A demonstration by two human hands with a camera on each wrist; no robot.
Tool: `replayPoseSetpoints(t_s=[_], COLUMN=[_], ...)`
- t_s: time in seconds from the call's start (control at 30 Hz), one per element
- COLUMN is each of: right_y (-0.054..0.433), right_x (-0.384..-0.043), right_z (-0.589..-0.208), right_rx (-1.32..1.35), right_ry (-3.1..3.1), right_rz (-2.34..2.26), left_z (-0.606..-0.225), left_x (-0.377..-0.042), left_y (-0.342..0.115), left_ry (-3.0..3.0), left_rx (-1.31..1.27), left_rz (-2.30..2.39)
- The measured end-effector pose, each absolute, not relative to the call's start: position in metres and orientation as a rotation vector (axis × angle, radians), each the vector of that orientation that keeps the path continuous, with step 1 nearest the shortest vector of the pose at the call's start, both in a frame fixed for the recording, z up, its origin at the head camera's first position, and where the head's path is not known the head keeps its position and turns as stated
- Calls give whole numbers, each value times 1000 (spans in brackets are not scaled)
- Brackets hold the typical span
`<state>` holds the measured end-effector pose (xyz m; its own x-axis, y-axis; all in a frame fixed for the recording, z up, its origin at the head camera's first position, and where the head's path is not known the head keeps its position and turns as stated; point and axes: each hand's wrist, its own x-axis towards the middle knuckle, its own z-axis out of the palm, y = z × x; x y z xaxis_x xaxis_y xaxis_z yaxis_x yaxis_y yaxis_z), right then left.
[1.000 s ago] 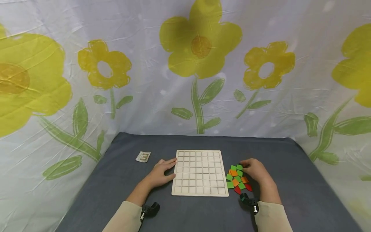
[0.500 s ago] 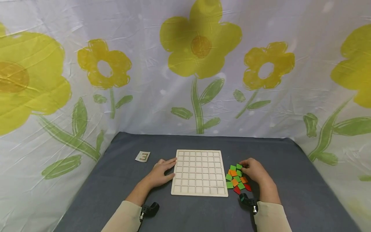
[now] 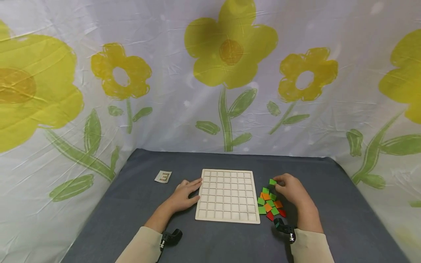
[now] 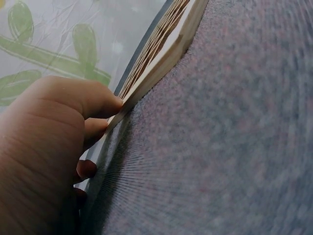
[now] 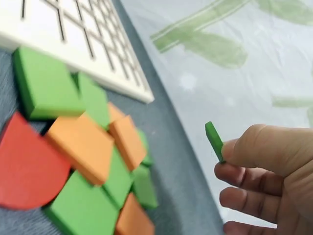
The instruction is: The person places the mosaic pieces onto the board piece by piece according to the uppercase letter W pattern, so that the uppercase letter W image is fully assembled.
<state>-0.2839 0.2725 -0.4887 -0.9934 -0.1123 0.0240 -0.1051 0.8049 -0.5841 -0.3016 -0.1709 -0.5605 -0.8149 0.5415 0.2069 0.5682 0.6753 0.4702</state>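
Observation:
A pale wooden grid board (image 3: 227, 196) lies flat on the dark cloth, its square cells bare. My left hand (image 3: 182, 196) rests at the board's left edge, fingers and thumb touching it; the left wrist view shows the fingertips (image 4: 113, 104) against the rim. Between thumb and finger, my right hand (image 3: 291, 188) pinches a green square tile (image 3: 272, 182), held up off the cloth. In the right wrist view that green tile appears edge-on, clear of the pile. Below it lies a heap of green, orange and red tiles (image 5: 83, 147), some overlapping, beside the board's right edge.
A small card with a printed grid pattern (image 3: 163, 176) lies left of the board. The dark cloth (image 3: 230, 241) covers the table, and a white curtain with yellow flowers (image 3: 171, 109) hangs behind it. Wrist cameras (image 3: 171, 236) sit on both wrists.
My right hand has lifted a green tile from the top of the heap and moved slightly up and away from it. The left hand stays at the board's edge.

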Motion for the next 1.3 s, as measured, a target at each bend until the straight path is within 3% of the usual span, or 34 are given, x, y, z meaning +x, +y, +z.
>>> replayPoseSetpoints(t_s=[0.8, 1.3], right_y=[222, 200], right_x=[-287, -297], right_z=[-455, -469], right_rx=[-479, -601], right_ry=[3031, 2979], right_rz=[-940, -951], left_z=[-560, -557], left_x=[-300, -299], left_y=[-170, -170], left_ry=[-2824, -2840], left_rx=[-950, -930], left_rz=[-816, -819])
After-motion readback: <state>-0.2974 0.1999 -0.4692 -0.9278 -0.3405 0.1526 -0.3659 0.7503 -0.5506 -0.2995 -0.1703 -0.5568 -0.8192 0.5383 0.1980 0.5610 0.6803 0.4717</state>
